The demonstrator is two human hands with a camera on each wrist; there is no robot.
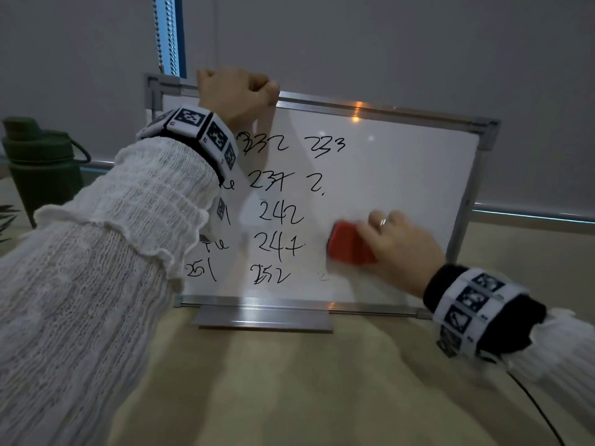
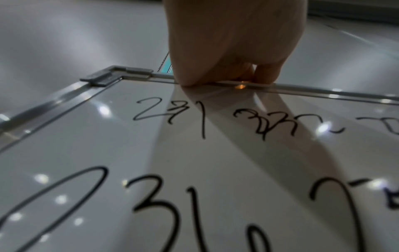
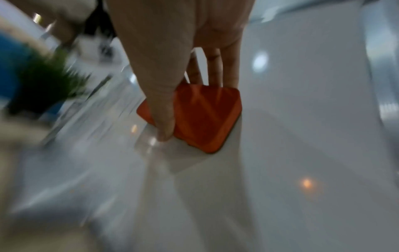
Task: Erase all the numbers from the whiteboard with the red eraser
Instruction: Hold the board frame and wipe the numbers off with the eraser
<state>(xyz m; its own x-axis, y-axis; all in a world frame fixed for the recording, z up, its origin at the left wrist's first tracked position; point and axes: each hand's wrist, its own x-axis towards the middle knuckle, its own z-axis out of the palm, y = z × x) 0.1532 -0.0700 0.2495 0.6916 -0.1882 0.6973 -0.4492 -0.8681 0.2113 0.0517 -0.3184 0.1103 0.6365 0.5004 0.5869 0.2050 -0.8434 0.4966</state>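
Note:
A metal-framed whiteboard (image 1: 402,175) stands upright on the table. Black handwritten numbers (image 1: 278,214) fill its left and middle columns, and its right part is wiped white. My left hand (image 1: 238,91) grips the board's top edge near the left corner, fingers curled over the frame (image 2: 302,88). My right hand (image 1: 402,246) holds the red eraser (image 1: 349,243) flat against the board at lower centre, right of "247". In the right wrist view the thumb and fingers pinch the red eraser (image 3: 200,117) from both sides. That view is motion-blurred.
A dark green bottle (image 1: 42,165) stands at the far left behind my left sleeve. The board rests on a metal foot (image 1: 262,318) on the beige table (image 1: 306,397). A black cable (image 1: 541,410) runs along the table at lower right. Grey blinds hang behind.

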